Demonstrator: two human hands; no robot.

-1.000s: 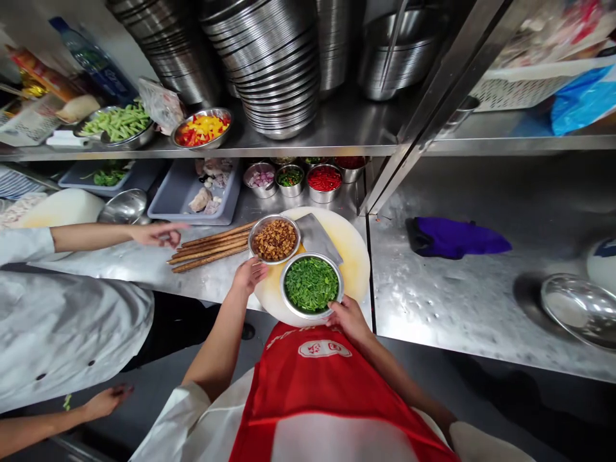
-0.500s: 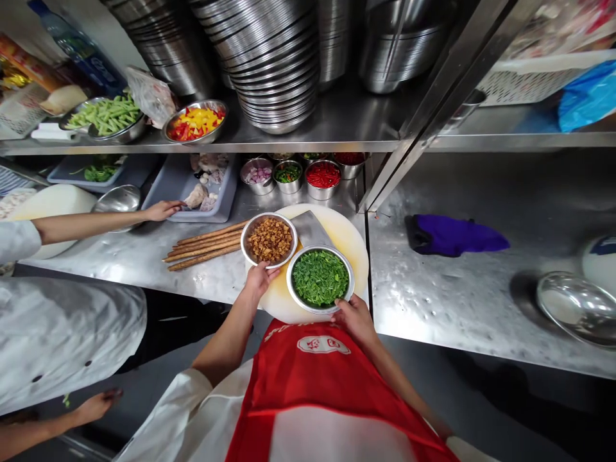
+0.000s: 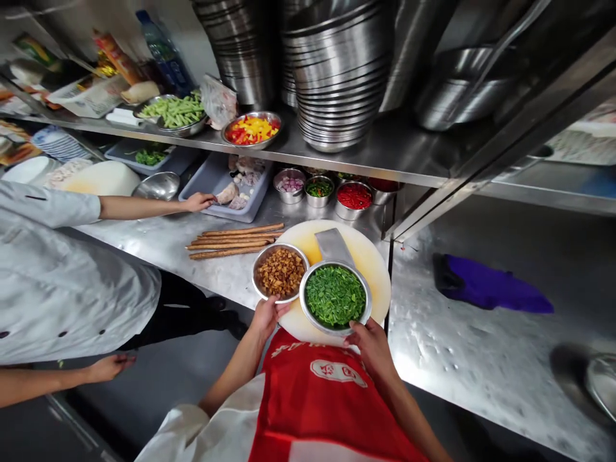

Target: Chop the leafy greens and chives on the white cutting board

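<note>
My left hand (image 3: 267,316) grips the near rim of a steel bowl of brown diced pieces (image 3: 281,273). With my right hand (image 3: 368,340) I hold the lower right rim of a steel bowl of chopped greens (image 3: 335,296). The two bowls are side by side, their rims very close, over the left and front parts of a round white cutting board (image 3: 378,263). Behind the greens, a cleaver's broad blade (image 3: 332,245) lies on the board, its handle hidden. Long brown sticks (image 3: 231,242) lie left of the board.
A co-worker's hand (image 3: 201,201) touches a grey tray (image 3: 250,208) with meat pieces at the left. Small steel pots, one of red chillies (image 3: 354,196), stand behind the board. A shelf (image 3: 308,158) carries stacked bowls (image 3: 339,83). A purple cloth item (image 3: 495,285) lies right.
The view has turned left, shifting the scene to the right. The brown-piece bowl has moved nearer the board's left edge, still in my left hand. The greens bowl stays in my right hand.
</note>
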